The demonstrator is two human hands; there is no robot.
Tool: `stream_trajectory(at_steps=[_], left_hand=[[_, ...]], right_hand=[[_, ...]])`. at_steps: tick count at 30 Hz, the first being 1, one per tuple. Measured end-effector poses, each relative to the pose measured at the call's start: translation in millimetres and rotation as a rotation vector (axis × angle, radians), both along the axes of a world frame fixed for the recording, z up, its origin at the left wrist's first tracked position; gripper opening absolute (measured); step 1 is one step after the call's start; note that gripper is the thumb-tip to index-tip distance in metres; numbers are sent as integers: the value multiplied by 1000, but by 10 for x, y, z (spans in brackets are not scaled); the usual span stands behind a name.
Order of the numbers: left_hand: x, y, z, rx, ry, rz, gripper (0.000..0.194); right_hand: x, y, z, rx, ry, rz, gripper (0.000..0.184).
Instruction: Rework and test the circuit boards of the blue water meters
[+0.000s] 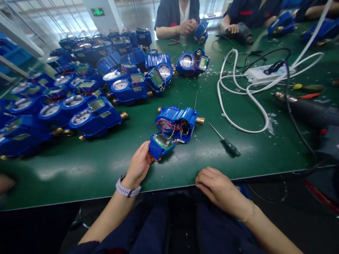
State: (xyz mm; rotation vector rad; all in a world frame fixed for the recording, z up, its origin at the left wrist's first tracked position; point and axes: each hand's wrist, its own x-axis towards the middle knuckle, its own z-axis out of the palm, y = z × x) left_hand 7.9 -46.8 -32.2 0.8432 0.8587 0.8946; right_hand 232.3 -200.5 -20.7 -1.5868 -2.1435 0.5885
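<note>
My left hand is closed around the blue cover that carries a green circuit board with a small dark display. Red, yellow and other thin wires link this board to an opened blue water meter lying just behind it, with brass ends and its lid tipped up. At the table's front edge rests my right hand, fingers curled together; its palm is hidden, so I cannot see whether anything is in it. A dark-handled screwdriver lies beyond that hand, right of the meter.
Many blue meters crowd the left of the green table. A white power strip with looped cable and a black heat gun lie at the right. Across the table, co-workers' hands are near other meters.
</note>
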Motion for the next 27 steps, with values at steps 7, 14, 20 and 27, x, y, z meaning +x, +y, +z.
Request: stream_trajectory(at_steps=[7,14,20,27], left_hand=[[89,-210,41,69,108,7,35],[129,-410,-81,245,260,-14,33],[59,-428,-37,427,404,-252,28],[17,-101,119,414,400,-500,89]], right_hand=[[-24,-37,19,7,294,-237,22],[-369,351,-100,-86,747,-377,52],[-378,682,-243,-125,885,-402,54],[-271,709,-198,-124,880,-358,36]])
